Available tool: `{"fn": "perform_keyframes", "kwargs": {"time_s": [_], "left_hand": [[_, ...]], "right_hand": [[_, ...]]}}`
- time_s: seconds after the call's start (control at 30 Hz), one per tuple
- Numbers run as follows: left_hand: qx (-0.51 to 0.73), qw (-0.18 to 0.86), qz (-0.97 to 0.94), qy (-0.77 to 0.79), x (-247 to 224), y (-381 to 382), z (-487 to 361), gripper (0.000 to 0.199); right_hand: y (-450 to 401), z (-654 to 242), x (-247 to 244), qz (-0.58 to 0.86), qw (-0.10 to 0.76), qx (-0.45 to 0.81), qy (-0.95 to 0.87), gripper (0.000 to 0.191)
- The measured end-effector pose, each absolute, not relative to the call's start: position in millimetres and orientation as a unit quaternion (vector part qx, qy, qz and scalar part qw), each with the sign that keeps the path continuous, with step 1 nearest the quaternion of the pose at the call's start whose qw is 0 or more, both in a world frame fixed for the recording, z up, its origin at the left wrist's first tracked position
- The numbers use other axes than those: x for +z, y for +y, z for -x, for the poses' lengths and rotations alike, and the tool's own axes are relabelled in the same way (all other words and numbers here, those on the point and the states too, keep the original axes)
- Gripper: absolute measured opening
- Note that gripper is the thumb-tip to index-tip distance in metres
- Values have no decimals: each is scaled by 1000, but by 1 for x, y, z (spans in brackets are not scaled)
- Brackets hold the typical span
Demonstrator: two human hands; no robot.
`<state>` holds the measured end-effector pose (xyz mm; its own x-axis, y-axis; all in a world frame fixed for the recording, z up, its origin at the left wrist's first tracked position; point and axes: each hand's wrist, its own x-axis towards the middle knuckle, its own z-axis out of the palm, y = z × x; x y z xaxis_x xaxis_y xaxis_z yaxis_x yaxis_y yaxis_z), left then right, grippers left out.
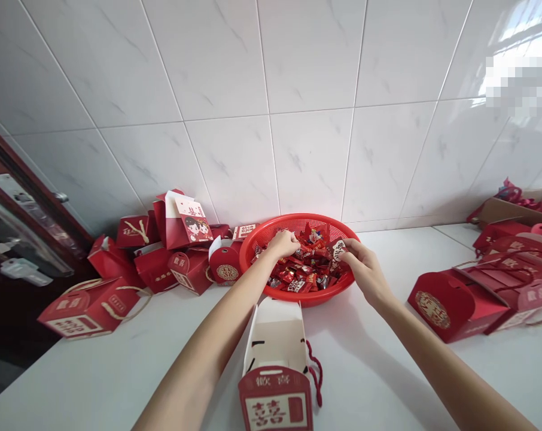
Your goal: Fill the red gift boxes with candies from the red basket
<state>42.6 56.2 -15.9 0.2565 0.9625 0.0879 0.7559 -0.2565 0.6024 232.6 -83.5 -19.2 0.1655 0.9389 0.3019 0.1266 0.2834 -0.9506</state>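
Note:
A red plastic basket [313, 297] full of wrapped candies [298, 278] stands against the wall. My left hand [283, 244] reaches over its left side, fingers curled down among the candies; what they hold, if anything, is hidden. At the right rim my right hand [364, 266] pinches a candy in a white-and-red wrapper [338, 249] between thumb and fingers. In front of the basket, between my forearms, an opened red gift box [275, 374] shows its pale inside. A dark red cord [314, 371] hangs at its right side.
Several red gift boxes [89, 308] with rope handles crowd the left of the white counter [361, 371]. More boxes [459, 302] are lined up on the right. Behind them sits a cardboard carton [522, 212] with red items. A tiled wall [311, 155] closes off the back.

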Motion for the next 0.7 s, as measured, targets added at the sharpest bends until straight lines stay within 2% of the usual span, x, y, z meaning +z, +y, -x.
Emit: {"fn": "perform_keyframes", "kwargs": {"time_s": [0.23,0.33,0.4,0.47,0.6,0.7], "left_hand": [[222,210,-784,541,-17,58,-41,8],[200,202,-819,498,-15,53,-45,42],[179,204,-849,453,-13,48,-51,51],[158,204,-872,415,-11,42,-58,46],[135,197,-887,395,-9,36,-70,14],[132,187,-878,421,-7,36,-72,26]], "right_hand": [[-84,-234,-18,480,615,384,-494,25],[-83,-235,-16,470,637,406,-457,23],[-83,-235,-15,466,643,414,-446,22],[-83,-235,-16,464,644,413,-446,21],[-83,-235,-17,464,649,407,-446,19],[-83,-235,-17,462,649,416,-438,19]]}}
